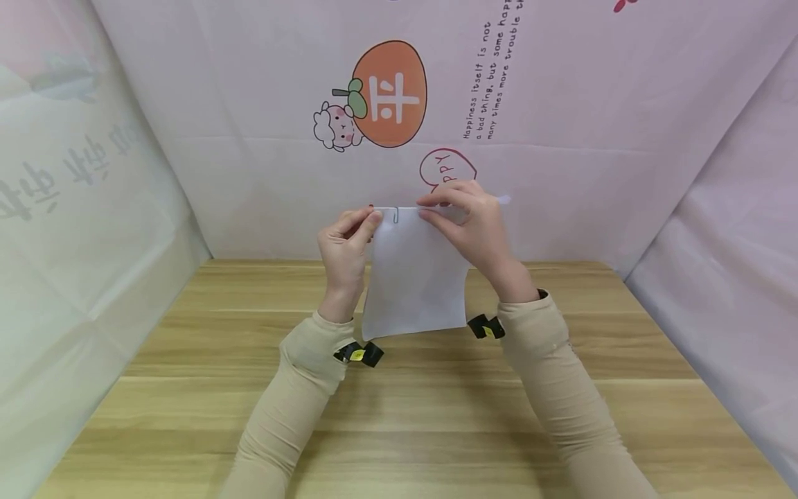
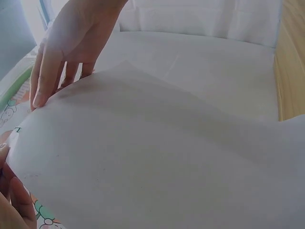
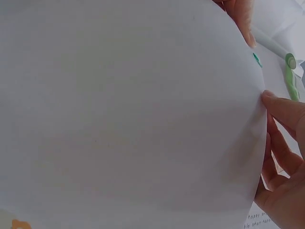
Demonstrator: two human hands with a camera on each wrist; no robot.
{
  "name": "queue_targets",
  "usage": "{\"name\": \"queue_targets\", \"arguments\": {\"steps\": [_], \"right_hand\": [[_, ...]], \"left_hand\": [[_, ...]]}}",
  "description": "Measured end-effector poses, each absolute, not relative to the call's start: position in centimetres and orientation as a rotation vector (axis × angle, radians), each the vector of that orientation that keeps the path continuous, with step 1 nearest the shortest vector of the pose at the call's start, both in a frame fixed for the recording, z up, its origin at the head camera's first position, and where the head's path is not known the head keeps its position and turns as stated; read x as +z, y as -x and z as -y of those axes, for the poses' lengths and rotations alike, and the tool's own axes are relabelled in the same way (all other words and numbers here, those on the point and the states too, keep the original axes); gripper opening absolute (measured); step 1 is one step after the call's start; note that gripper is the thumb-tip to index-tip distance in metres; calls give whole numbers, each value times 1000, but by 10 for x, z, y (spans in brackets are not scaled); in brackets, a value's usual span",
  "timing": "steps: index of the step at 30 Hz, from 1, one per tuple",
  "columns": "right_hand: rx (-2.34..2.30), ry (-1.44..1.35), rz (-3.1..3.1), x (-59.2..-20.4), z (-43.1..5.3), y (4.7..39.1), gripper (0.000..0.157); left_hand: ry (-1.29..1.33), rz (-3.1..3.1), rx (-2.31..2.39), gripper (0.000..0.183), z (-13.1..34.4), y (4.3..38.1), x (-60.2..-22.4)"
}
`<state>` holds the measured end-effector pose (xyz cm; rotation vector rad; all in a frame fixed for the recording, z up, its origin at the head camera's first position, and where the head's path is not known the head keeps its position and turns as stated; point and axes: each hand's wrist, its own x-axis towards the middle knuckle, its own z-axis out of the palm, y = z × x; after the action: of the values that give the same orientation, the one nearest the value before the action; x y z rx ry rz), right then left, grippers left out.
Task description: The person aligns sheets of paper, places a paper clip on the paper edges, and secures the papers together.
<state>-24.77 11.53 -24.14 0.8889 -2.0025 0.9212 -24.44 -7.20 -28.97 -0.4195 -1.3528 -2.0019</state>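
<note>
A white sheet of paper (image 1: 418, 277) hangs upright above the table, held by its top edge. My left hand (image 1: 348, 246) pinches the top left corner between thumb and fingers. Farther right along the same edge, my right hand (image 1: 470, 218) pinches the paper with thumb and fingertips. Between the hands, a green paper clip (image 1: 395, 215) sits on the top edge, nearer the left thumb. The right wrist view shows the clip (image 3: 257, 59) as a small green strip at the paper's rim. Whether there is more than one sheet I cannot tell.
Below the paper lies a wooden table (image 1: 411, 430). A white printed cloth (image 1: 262, 90) with an orange fruit drawing and writing hangs behind it, and more cloth covers both sides. Each wrist carries a black camera mount (image 1: 486, 326).
</note>
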Motion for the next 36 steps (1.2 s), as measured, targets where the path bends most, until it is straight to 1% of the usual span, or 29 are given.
{"name": "queue_targets", "arguments": {"steps": [9, 20, 36], "right_hand": [[903, -794, 2015, -243, -137, 251, 16], [903, -686, 2025, -244, -152, 256, 15], [1009, -543, 2090, -252, -166, 263, 24]], "left_hand": [[384, 1357, -1978, 23, 75, 245, -288], [367, 1344, -1990, 23, 80, 246, -288], [340, 1343, -1980, 26, 86, 250, -289]]}}
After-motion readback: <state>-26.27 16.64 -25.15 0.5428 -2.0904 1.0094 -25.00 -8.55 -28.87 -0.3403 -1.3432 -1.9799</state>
